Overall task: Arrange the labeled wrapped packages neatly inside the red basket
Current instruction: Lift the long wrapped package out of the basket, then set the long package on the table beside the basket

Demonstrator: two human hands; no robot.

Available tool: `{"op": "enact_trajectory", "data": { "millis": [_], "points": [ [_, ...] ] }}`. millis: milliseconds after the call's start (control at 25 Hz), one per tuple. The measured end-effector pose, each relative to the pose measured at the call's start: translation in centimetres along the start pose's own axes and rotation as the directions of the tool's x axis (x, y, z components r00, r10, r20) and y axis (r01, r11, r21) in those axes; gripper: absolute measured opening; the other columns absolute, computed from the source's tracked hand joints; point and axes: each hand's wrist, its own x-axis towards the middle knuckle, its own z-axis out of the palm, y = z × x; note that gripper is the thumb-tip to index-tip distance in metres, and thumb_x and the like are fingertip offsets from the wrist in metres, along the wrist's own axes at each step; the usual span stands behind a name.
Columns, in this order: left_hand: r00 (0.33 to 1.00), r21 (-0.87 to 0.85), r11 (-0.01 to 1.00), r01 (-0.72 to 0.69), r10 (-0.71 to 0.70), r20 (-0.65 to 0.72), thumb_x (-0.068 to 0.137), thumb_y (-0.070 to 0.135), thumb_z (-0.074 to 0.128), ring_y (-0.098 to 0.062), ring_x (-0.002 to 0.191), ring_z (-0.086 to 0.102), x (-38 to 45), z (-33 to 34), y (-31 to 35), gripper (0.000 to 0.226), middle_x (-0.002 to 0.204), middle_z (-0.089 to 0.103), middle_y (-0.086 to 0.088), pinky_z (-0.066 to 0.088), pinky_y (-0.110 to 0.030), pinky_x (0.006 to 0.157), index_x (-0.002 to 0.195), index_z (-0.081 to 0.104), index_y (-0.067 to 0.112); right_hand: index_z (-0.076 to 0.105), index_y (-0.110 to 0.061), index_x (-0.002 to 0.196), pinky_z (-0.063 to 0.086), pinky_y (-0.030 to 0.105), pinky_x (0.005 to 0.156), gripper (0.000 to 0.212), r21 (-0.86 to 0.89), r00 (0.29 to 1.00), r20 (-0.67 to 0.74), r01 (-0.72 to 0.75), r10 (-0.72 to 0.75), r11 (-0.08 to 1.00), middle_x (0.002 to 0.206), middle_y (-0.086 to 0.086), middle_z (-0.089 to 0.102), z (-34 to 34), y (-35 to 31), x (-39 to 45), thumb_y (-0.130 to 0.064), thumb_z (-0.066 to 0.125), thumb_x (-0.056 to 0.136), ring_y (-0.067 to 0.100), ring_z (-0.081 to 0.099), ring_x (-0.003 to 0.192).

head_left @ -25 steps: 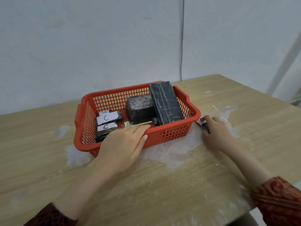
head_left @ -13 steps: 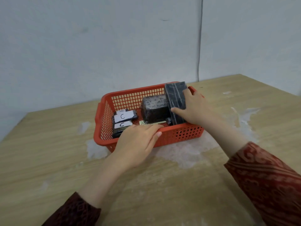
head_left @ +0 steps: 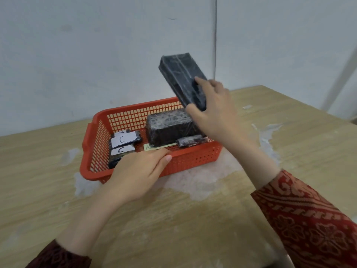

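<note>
Since the last frame the long black package [head_left: 182, 78] is coming up out of the red basket [head_left: 154, 165]: it was lying propped along the right side, now it is hanging in the air above the basket's back right corner, tilted, top end leaning away to the left.

Right hand [head_left: 212, 115] is clamping its lower end. Thumb is lying on the near face, fingertips [head_left: 199, 80] are curling over the right edge, so the grip is sitting at one end and most of the package is sticking out above the fingers. My read: it is being lifted clear to free floor space and re-lay it flat, since it was riding on the rim.

Left hand [head_left: 135, 171] is lying flat, fingers together, palm down on the front rim, holding nothing. Probably it is pinning the basket so the lift is not dragging it across the table [head_left: 193, 229].

Remaining contents:
- big wrapped block [head_left: 168, 125] is sitting mid-basket, upright on its base
- small dark roll [head_left: 190, 141] is lying just in front of it, at the front right
- two flat packs labelled C [head_left: 123, 144] are stacking at the left, a third label partly hidden behind
- strip marked A [head_left: 154, 147] is lying on the floor by the front wall

Free slot looks to be on the right of the block.
</note>
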Motion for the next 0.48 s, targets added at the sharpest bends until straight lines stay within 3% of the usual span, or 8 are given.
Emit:
{"op": "enact_trajectory", "data": {
  "millis": [120, 200, 280, 400, 480],
  "points": [
    [1.000, 0.007, 1.000, 0.011, -0.010, -0.021, 0.089, 0.053, 0.010, -0.010, 0.088, 0.061, -0.2, 0.2, 0.0, 0.053, 0.103, 0.066, 0.015, 0.049, -0.033, 0.064, 0.119, 0.050, 0.037, 0.040, -0.026, 0.138, 0.041, 0.047, 0.100, 0.069, -0.075, 0.992, -0.085, -0.097, 0.091, 0.992, 0.135, 0.016, 0.049, -3.1, 4.4, 0.0, -0.050, 0.044, 0.074, 0.037, 0.049, 0.116],
    [1.000, 0.003, 1.000, 0.022, -0.022, -0.022, 0.089, 0.054, 0.009, -0.008, 0.091, 0.061, -0.1, 0.3, 0.1, 0.053, 0.106, 0.065, 0.016, 0.049, -0.032, 0.065, 0.119, 0.050, 0.038, 0.044, -0.025, 0.137, 0.040, 0.048, 0.101, 0.064, -0.174, 0.965, -0.034, -0.261, 0.259, 0.949, 0.132, 0.018, 0.051, -4.2, 9.0, -0.7, -0.045, 0.050, 0.076, 0.040, 0.048, 0.116],
    [0.999, 0.002, 1.000, 0.023, -0.023, -0.036, 0.092, 0.054, 0.010, -0.008, 0.090, 0.061, -0.1, 0.4, 0.2, 0.051, 0.105, 0.065, 0.017, 0.048, -0.030, 0.063, 0.118, 0.051, 0.038, 0.044, -0.024, 0.137, 0.039, 0.049, 0.101, 0.061, -0.319, 0.891, 0.072, -0.405, 0.448, 0.857, 0.130, 0.020, 0.050, -4.2, 13.0, -2.2, -0.040, 0.055, 0.079, 0.042, 0.047, 0.117],
    [0.998, 0.010, 1.000, 0.015, -0.014, -0.058, 0.091, 0.052, 0.013, -0.008, 0.084, 0.061, -0.1, 0.4, 0.1, 0.050, 0.100, 0.067, 0.016, 0.046, -0.026, 0.059, 0.116, 0.053, 0.037, 0.038, -0.024, 0.140, 0.035, 0.050, 0.105, 0.061, -0.479, 0.777, 0.236, -0.429, 0.583, 0.766, 0.136, 0.021, 0.045, -3.3, 16.0, -4.3, -0.042, 0.054, 0.084, 0.042, 0.041, 0.124],
    [0.997, 0.025, 1.000, 0.004, -0.002, -0.076, 0.092, 0.050, 0.015, -0.008, 0.082, 0.062, 0.0, 0.5, 0.2, 0.048, 0.097, 0.067, 0.015, 0.045, -0.026, 0.058, 0.116, 0.055, 0.035, 0.035, -0.025, 0.141, 0.031, 0.052, 0.106, 0.062, -0.519, 0.758, 0.255, -0.416, 0.600, 0.746, 0.142, 0.020, 0.040, -3.1, 16.3, -4.7, -0.046, 0.052, 0.086, 0.041, 0.037, 0.128]
  ]
}}
